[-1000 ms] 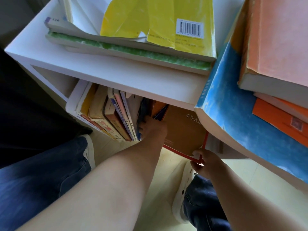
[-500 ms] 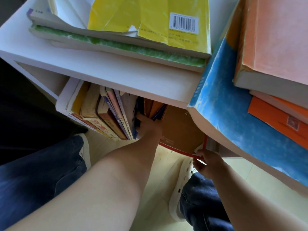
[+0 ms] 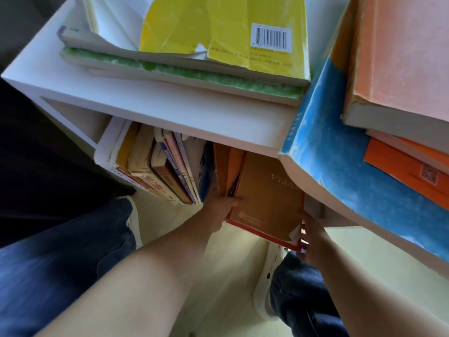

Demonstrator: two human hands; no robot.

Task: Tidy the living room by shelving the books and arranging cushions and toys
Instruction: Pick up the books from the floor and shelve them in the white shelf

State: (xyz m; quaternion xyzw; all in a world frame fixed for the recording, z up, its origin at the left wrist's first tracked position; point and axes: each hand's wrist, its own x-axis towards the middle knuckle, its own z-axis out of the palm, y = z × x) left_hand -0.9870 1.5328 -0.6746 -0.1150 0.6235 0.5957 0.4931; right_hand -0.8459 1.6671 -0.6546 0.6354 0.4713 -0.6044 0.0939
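Brown book halfway into the lower shelf, plenty still to put away.

My left hand [image 3: 222, 207] grips the brown book [image 3: 267, 198] at its left edge, thumb curled over the cover. My right hand [image 3: 313, 237] pinches its near right corner, though that hand is blurred. The book leans in the white shelf [image 3: 170, 113], not yet upright. A row of books [image 3: 155, 171] already stands left of my left hand, and orange spines [image 3: 227, 164] crowd the gap just past my thumb. Beyond both hands, on the shelf top, a yellow book [image 3: 218, 32] lies on a green-edged book [image 3: 182, 74]. Above my right hand a blue book [image 3: 352, 154] juts out under a pink and orange stack [image 3: 401, 57], hiding that end of the compartment. I judge shelving is partly done. I see no cushions or toys.
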